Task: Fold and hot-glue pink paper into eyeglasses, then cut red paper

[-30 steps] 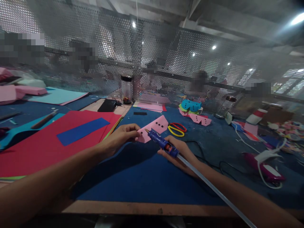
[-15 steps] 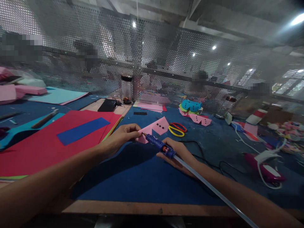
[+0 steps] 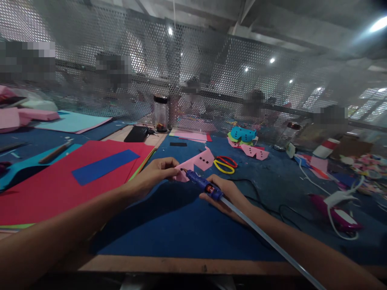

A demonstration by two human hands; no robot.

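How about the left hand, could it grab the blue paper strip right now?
Probably not straight away: the left hand is holding the pink paper. If it let go, likely yes, since the blue paper strip lies uncovered on the red paper.

A single camera on the person's head looks forward and down from above and behind the left hand and right hand, along the forearms. Both hands lie close, around mid-frame. Nearer than them, the view takes in the table's front edge; beyond them it reaches a perforated screen and, higher, the ceiling.
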